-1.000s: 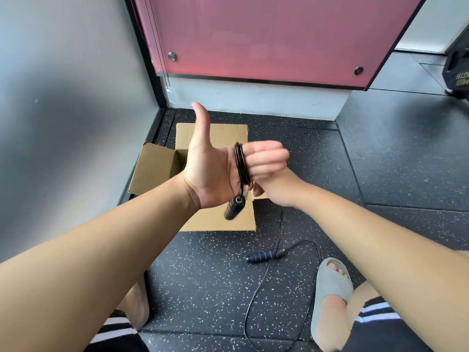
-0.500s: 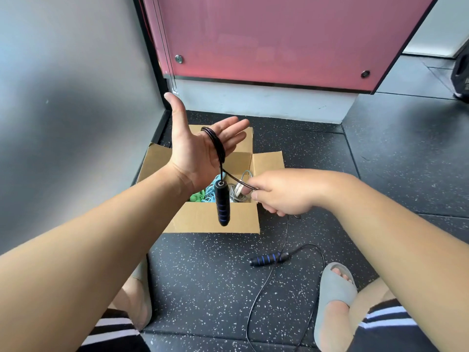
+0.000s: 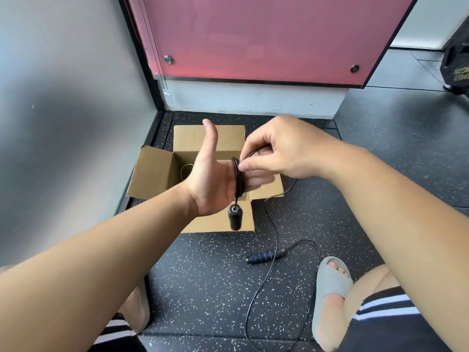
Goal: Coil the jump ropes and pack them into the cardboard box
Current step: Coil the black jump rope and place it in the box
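Observation:
My left hand is held up flat over the open cardboard box, thumb raised and fingers straight. Several turns of a black jump rope are wound round its fingers, and one black handle dangles below the palm. My right hand pinches the rope just beside the coil. From there the loose rope trails down to the floor. The second handle, black with blue rings, lies on the floor in front of the box.
The box sits on speckled black rubber flooring in a corner, between a grey wall on the left and a pink panel behind. My feet in grey slides flank the loose rope. A black bag stands far right.
My right hand has risen from beside the box up to the left hand's fingers, laying another turn of rope on the coil. The left hand has turned a little, and the hanging handle swung.

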